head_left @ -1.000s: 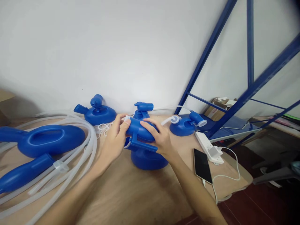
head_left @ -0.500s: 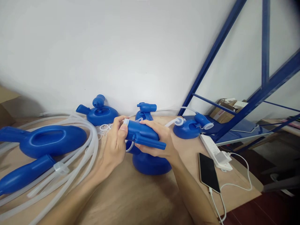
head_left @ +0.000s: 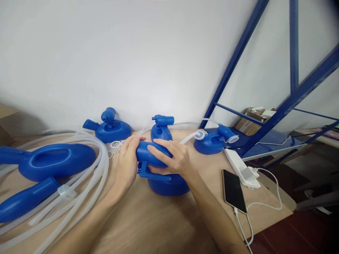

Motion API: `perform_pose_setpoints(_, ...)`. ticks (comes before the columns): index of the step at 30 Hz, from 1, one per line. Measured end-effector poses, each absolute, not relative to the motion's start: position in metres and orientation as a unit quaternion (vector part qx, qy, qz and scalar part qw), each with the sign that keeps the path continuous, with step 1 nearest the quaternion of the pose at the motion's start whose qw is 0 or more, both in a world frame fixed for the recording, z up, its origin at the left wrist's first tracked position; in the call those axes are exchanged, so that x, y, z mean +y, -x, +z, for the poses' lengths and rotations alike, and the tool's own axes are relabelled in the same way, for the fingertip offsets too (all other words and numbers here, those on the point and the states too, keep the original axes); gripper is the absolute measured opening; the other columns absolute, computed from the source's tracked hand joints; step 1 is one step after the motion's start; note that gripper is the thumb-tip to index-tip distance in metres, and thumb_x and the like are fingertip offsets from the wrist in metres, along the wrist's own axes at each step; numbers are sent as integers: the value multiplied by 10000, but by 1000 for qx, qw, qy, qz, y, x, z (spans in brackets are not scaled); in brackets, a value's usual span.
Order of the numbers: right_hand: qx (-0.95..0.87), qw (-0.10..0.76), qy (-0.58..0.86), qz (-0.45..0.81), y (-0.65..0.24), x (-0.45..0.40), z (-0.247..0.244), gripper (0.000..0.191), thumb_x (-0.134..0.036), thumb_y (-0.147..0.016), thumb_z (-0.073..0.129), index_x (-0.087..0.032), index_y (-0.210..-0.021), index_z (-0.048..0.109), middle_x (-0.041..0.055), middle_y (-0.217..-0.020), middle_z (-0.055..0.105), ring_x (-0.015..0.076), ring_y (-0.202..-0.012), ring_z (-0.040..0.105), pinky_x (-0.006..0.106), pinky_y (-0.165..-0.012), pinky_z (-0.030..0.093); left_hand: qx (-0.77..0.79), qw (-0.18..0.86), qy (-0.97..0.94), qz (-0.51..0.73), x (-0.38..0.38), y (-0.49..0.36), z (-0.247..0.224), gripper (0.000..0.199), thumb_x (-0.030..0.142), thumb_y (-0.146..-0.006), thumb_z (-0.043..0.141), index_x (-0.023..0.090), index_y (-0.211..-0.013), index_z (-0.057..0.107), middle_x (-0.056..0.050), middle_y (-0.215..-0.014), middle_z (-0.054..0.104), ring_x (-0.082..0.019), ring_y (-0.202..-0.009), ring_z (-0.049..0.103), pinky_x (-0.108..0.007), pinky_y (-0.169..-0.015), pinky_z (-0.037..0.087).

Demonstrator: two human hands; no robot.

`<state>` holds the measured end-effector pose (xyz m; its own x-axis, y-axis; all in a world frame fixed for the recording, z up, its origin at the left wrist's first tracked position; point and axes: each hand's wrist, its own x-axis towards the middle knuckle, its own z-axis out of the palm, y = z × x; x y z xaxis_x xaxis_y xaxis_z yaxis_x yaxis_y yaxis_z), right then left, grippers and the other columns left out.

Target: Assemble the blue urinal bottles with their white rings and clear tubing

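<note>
Both hands grip a blue plastic urinal head (head_left: 154, 153) in front of me, over the table. My left hand (head_left: 127, 158) is closed around its left end, where the opening is hidden. Across the rounded right end lie the fingers of my right hand (head_left: 173, 156), its thumb mostly hidden. A slim blue arm (head_left: 156, 176) shows below the head, pointing right. Directly beneath stands a blue urinal bottle (head_left: 169, 187), partly covered by my hands. Small white rings (head_left: 116, 144) lie just beyond my left hand.
More blue urinal bottles stand behind, at the left (head_left: 113, 131), middle (head_left: 161, 133) and right (head_left: 209, 144). A large bottle (head_left: 76, 165) and coiled clear tubing (head_left: 104, 158) fill the left. A power strip (head_left: 235, 162) and phone (head_left: 234, 192) lie right, beside a blue rack (head_left: 238, 60).
The urinal head has turned in my hands, so its slim arm sits lower and further left. My left fingers now cover the end where a white rim showed. The view has shifted slightly.
</note>
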<state>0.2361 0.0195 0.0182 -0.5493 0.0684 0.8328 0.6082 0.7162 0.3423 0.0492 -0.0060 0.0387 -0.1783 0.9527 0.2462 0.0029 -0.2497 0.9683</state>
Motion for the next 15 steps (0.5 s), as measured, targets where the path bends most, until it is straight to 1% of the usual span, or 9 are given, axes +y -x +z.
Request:
perform_pose_setpoints(1,-828,439,209,-278,-234,21,14,494,-481,-921,735,-229,-1343,689,116,-1257,745,253,-998,756,341,-807,633,484,348,-524,608,-7,-49,35,480,597,-951,504,188,-996,751,-68,-1100,757,-265,-1037,662,-336,-876,520)
perform_pose_setpoints(3,-847,462,209,-161,-231,25,9,607,-518,-877,772,-207,-1386,657,130,-1274,735,274,-1087,750,362,-901,633,501,276,-557,603,-8,-48,31,485,571,-978,466,189,-1017,761,-52,-996,760,-242,-900,655,-336,-800,505)
perform_pose_setpoints(5,-847,490,207,-14,-228,29,9,680,-568,-818,808,-216,-1377,645,115,-1246,748,273,-1082,753,392,-951,625,496,204,-594,599,-7,-44,27,471,534,-991,459,188,-1104,758,-37,-923,756,-221,-787,643,-330,-730,491)
perform_pose_setpoints(7,-821,518,207,117,-224,31,12,682,-577,-762,850,-220,-1314,666,95,-1202,766,266,-1037,759,413,-961,619,472,132,-632,600,-5,-39,25,442,477,-996,464,180,-1167,742,-43,-934,769,-219,-775,672,-331,-734,509)
perform_pose_setpoints(10,-771,530,217,279,-216,31,13,607,-521,-715,898,-214,-1205,716,78,-1171,776,265,-1050,755,411,-965,613,418,30,-682,600,-1,-31,23,394,392,-997,455,160,-1162,727,-86,-1012,793,-244,-872,736,-349,-811,557)
perform_pose_setpoints(11,-751,526,218,335,-214,31,12,594,-512,-698,908,-210,-1176,727,74,-1150,779,264,-1041,755,403,-946,619,401,3,-697,595,-1,-29,23,374,370,-995,458,159,-1155,723,-96,-1020,796,-248,-890,747,-351,-819,567)
perform_pose_setpoints(12,-727,518,218,394,-211,31,10,580,-513,-688,911,-206,-1147,734,68,-1103,783,254,-986,761,387,-891,635,386,-22,-711,587,0,-26,23,354,349,-992,463,163,-1150,719,-101,-1016,796,-251,-898,753,-350,-818,575)
perform_pose_setpoints(14,-668,481,223,522,-209,33,3,563,-541,-678,903,-189,-1085,738,41,-921,771,206,-741,745,330,-674,645,353,-63,-735,575,1,-22,24,322,310,-982,476,168,-1148,712,-105,-989,792,-254,-889,759,-343,-792,583)
perform_pose_setpoints(15,-634,454,230,583,-209,34,0,562,-556,-672,898,-180,-1056,734,20,-822,745,173,-604,697,293,-551,610,335,-81,-745,571,1,-20,25,312,291,-975,485,167,-1154,709,-106,-979,787,-254,-886,759,-338,-779,584)
